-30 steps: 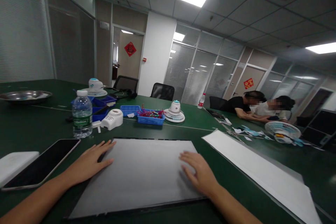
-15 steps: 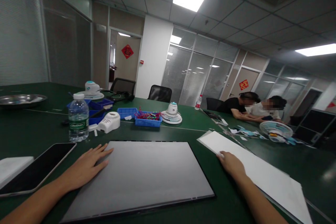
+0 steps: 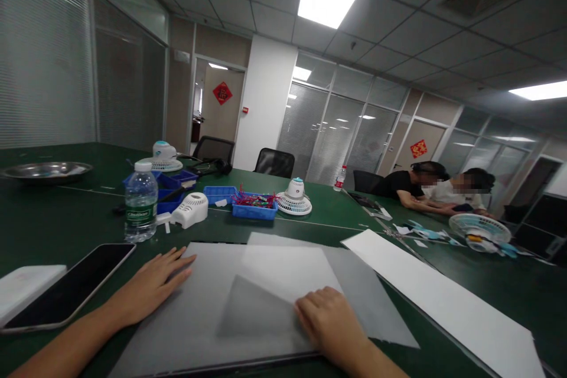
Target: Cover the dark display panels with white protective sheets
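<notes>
A flat grey panel (image 3: 190, 313) with a thin black edge lies in front of me on the green table. My left hand (image 3: 155, 283) rests on its upper left part, fingers stretched out. Over the panel's right side my right hand (image 3: 325, 322) is closed on a thin translucent sheet (image 3: 372, 295). This sheet overlaps the panel and sticks out past its right and far edges. A long white sheet (image 3: 447, 289) lies at a slant to the right, apart from both hands.
Left of the panel are a black-screened phone (image 3: 75, 283), a white box (image 3: 31, 286) and a water bottle (image 3: 140, 204). Beyond stand a white plastic housing (image 3: 191, 211), a blue tray of wires (image 3: 254, 209) and a small fan (image 3: 295, 198). Two people sit at the far right.
My right hand has moved left from the white sheets to the panel, bringing the translucent sheet over it. My left hand stays on the panel. The view has shifted slightly.
</notes>
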Demonstrator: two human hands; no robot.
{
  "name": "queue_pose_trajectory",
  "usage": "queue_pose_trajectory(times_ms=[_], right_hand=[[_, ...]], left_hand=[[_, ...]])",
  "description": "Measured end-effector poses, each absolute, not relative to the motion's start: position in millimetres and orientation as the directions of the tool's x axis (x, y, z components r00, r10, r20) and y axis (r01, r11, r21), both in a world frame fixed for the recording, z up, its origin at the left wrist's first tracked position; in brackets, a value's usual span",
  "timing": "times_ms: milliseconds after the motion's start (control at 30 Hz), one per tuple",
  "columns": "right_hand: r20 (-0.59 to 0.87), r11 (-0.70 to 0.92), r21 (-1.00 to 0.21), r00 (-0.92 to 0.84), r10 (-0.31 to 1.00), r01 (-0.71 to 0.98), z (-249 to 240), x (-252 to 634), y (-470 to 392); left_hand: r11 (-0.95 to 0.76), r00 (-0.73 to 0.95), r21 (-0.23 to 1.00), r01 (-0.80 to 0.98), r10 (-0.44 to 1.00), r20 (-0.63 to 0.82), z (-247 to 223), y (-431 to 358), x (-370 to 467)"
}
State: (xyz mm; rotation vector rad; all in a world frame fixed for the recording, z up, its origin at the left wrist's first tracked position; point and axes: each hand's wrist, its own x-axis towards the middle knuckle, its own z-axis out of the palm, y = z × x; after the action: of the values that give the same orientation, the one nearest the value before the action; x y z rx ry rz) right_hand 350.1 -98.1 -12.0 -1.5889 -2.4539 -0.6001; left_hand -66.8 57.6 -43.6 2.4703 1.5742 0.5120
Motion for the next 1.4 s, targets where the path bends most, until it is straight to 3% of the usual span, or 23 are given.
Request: queue_pose_trajectory(times_ms=[133,267,367,467,533,667,733,1000,1167,1267,1333,1400], right_hand=[[0.41,0.613,0.214,-0.639,0.65,0.761,-29.4,315.6,-107.8],[0.499,0.708,0.268,-0.722,0.479,0.654,-47.8,308.4,-104.3],[0.469,0.776,0.261,-0.778,0.418,0.574,-44.5,310.0,-103.4],[0.324,0.847,0.166,-0.839,0.437,0.505,-21.8,318.3,-106.4],[0.234,0.829,0.083,-0.82,0.523,0.552,-4.1,326.8,-109.0],[0.115,0.626,-0.074,-0.617,0.778,0.776,13.6,338.5,-112.5],[0.056,0.566,-0.11,-0.563,0.824,0.817,12.3,338.2,-112.7],[0.085,0.606,-0.006,-0.603,0.793,0.796,4.0,323.8,-112.4],[0.104,0.663,-0.12,-0.654,0.749,0.739,6.3,336.9,-108.6],[0.226,0.483,-0.103,-0.453,0.862,0.869,-2.7,379.7,-88.1],[0.273,0.174,-0.012,-0.165,0.948,0.985,-9.8,423.1,-72.7],[0.296,-0.164,0.038,0.146,0.944,0.986,-14.1,470.8,-64.0]], left_hand=[[-0.419,0.385,0.309,0.854,0.908,0.168,-40.0,55.7,-63.4],[-0.421,0.385,0.31,0.852,0.906,0.175,-41.9,57.4,-62.4],[-0.411,0.377,0.3,0.861,0.911,0.167,-43.5,59.5,-61.9],[-0.401,0.367,0.306,0.863,0.916,0.164,-44.5,61.6,-61.8],[-0.389,0.351,0.316,0.865,0.92,0.171,-45.1,63.1,-62.1],[-0.362,0.313,0.333,0.871,0.93,0.191,-44.4,64.1,-62.1],[-0.364,0.316,0.331,0.871,0.93,0.19,-42.8,62.8,-61.5],[-0.402,0.35,0.307,0.863,0.913,0.21,-45.8,61.5,-62.5],[-0.424,0.366,0.314,0.85,0.902,0.227,-54.9,68.7,-69.1],[-0.433,0.373,0.313,0.845,0.898,0.235,-60.7,73.1,-72.0],[-0.441,0.379,0.306,0.844,0.894,0.24,-64.3,75.5,-73.1],[-0.449,0.388,0.3,0.842,0.889,0.243,-66.7,77.2,-73.9]])
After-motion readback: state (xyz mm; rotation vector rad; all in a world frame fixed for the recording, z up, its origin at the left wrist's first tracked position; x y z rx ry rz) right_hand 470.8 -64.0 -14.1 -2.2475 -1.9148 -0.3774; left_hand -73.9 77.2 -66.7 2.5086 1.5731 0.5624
